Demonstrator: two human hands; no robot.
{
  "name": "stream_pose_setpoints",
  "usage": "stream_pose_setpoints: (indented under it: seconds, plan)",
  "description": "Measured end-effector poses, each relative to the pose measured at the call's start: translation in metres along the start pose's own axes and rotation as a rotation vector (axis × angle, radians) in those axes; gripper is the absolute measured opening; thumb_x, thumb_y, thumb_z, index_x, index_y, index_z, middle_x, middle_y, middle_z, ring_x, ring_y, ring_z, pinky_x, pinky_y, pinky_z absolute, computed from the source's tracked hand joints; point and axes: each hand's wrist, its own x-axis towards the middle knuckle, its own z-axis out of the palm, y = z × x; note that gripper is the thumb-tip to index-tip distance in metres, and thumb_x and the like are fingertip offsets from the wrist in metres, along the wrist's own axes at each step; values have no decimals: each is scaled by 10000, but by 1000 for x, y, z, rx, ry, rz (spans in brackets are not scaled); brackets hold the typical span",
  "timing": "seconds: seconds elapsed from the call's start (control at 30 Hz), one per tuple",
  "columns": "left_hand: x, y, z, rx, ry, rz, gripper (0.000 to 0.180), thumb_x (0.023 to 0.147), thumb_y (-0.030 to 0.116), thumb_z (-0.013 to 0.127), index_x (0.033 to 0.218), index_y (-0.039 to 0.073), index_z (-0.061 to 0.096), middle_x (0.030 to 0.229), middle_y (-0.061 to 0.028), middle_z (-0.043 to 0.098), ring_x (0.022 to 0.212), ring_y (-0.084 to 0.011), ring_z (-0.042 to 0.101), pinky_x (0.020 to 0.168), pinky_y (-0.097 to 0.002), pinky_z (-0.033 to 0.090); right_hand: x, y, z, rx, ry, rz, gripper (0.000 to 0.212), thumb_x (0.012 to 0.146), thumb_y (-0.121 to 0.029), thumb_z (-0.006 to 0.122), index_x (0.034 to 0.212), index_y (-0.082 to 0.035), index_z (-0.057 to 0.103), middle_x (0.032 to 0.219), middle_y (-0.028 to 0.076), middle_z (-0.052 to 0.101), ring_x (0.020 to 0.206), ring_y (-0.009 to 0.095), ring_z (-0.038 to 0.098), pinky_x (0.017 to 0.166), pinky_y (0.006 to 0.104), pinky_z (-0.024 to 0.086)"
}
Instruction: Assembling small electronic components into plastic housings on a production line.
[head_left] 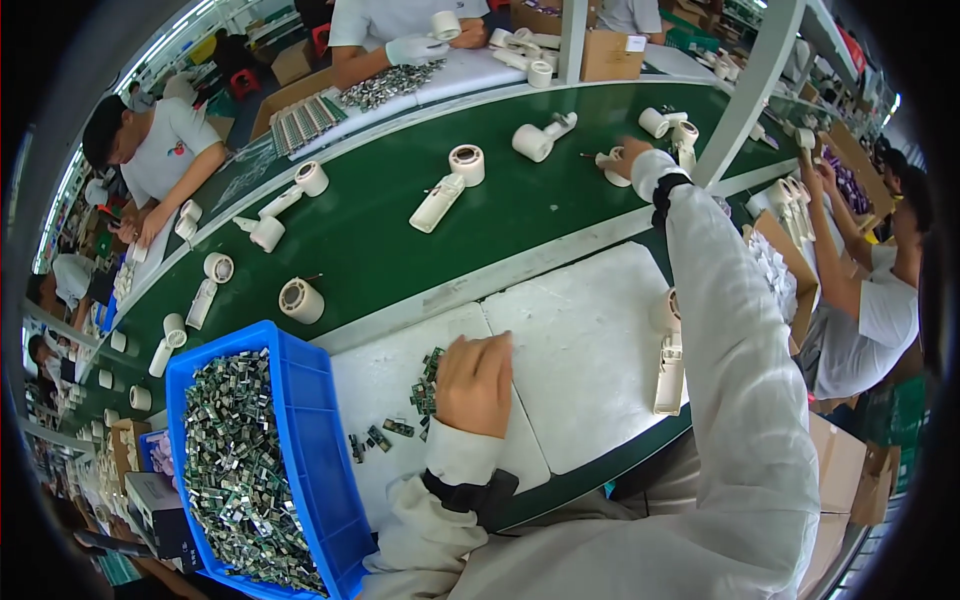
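My left hand [476,386] rests over the white foam sheet [590,330], fingers curled together with their tips turned down and away. Whatever it may hold is hidden. Against its left side lies a small pile of green circuit boards [424,388], with several loose ones nearer to me. My right arm stretches far across the green conveyor belt [370,225]. At its end my right hand [634,158] is closed on a white handheld fan housing [612,168], partly covered by the fingers. Another white fan housing [669,372] lies at the foam's right edge, beside my right sleeve.
A blue bin [325,440] full of small circuit boards stands at my left. More white fan housings [438,203] lie scattered along the belt. A grey metal post [745,100] rises beside my right hand. Co-workers [165,165] sit across the belt and at the right.
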Motion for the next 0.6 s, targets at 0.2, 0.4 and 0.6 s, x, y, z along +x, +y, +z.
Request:
stream_pose_setpoints:
  seconds: [0.2, 0.4, 0.6]
  plan:
    - [-9, 12, 9, -364, -157, 78, 177, 858, 42, 696, 1035, 35, 703, 966, -107, 697, 878, -316, 664, 811, -389, 546, -32, -14, -17, 21, -194, -154, 724, 679, -447, 799, 1264, -70, 601, 1156, 170, 697, 1058, 366, 671, 962, 392, 515]
    - [-8, 3, 13, -414, -218, 100, 176, 871, 24, 693, 1047, 20, 704, 967, -130, 708, 839, -304, 684, 745, -367, 554, -100, -41, -75, 108, -332, -577, 698, 642, -357, 807, 1232, -55, 590, 1077, 197, 699, 985, 371, 676, 902, 398, 526]
    - [-4, 14, 15, -402, -227, 27, 163, 873, 48, 695, 1036, 41, 701, 887, -122, 702, 754, -308, 674, 670, -383, 546, -128, 32, -95, -147, -483, -432, 763, 650, -334, 824, 1298, -38, 550, 1054, 203, 687, 968, 350, 668, 871, 398, 527]
